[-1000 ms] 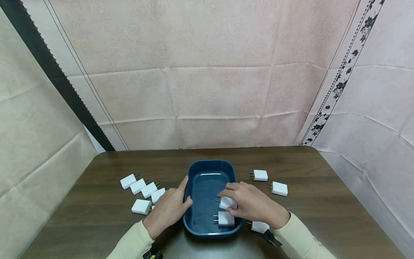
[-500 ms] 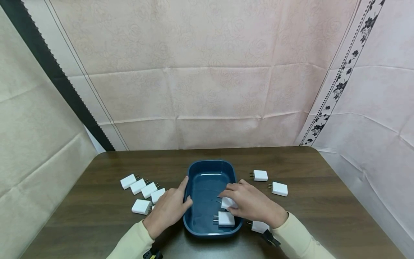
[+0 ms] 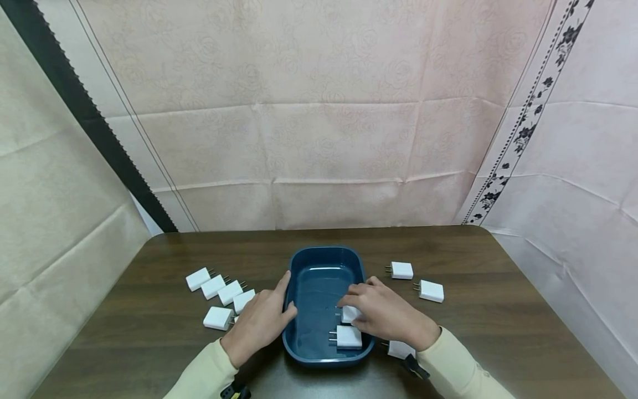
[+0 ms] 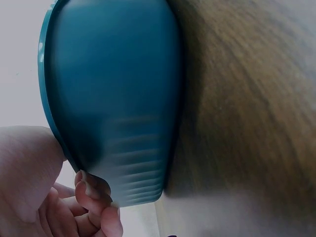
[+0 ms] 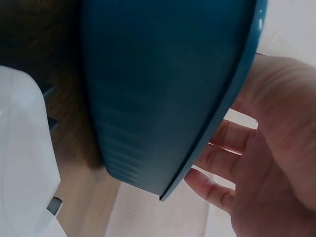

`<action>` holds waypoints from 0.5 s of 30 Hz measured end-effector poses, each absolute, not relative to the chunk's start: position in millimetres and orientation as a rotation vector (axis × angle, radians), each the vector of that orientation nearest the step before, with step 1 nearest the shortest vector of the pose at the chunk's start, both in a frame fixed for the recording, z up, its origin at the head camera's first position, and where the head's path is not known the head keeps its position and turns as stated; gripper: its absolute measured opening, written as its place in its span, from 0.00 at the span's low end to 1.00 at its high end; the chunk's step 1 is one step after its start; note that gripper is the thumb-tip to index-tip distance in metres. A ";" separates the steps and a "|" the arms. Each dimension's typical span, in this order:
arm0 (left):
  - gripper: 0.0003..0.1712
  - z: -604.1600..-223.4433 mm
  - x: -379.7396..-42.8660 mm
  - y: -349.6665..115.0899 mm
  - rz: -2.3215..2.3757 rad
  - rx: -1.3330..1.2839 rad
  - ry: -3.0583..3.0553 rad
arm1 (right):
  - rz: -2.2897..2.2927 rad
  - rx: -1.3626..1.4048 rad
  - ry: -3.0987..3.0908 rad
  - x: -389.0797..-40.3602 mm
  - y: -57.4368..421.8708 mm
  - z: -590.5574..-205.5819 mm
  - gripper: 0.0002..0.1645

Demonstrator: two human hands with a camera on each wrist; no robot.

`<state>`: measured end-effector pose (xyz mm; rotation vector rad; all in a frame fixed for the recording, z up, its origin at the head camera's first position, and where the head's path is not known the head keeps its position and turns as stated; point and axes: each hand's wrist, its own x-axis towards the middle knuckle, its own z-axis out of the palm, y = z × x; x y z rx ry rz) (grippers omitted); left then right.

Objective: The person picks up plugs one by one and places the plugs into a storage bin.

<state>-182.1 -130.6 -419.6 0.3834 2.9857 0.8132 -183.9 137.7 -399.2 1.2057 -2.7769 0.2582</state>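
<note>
A dark blue plastic tray (image 3: 326,252) lies lengthwise on the table. At its left rim, my left hand (image 3: 261,320) grips the side, thumb over the edge; the left wrist view shows the fingertips curled against the tray's outer wall (image 4: 113,74). My right hand (image 3: 391,315) reaches over the right rim and pinches a white wall charger (image 3: 351,314) inside the tray, its prongs pointing left. Right in front of that sits a second charger (image 3: 348,338), prongs also left. My fingers partly hide the pinched one.
Several chargers (image 3: 198,279) lie in a slanted row left of the tray, with another charger (image 3: 217,318) nearer me. Right of it are two chargers (image 3: 431,291) farther back and one charger (image 3: 400,349) beside my right wrist. A patterned cloth (image 3: 329,138) hangs behind the table.
The pinched charger has shifted slightly toward the charger in front and a little right, with my right hand. My left hand and the tray stay in place.
</note>
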 end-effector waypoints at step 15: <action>0.40 -420.3 -181.7 -131.3 0.807 0.391 2.998 | 0.229 1.232 -2.777 -185.3 136.1 -403.9 0.19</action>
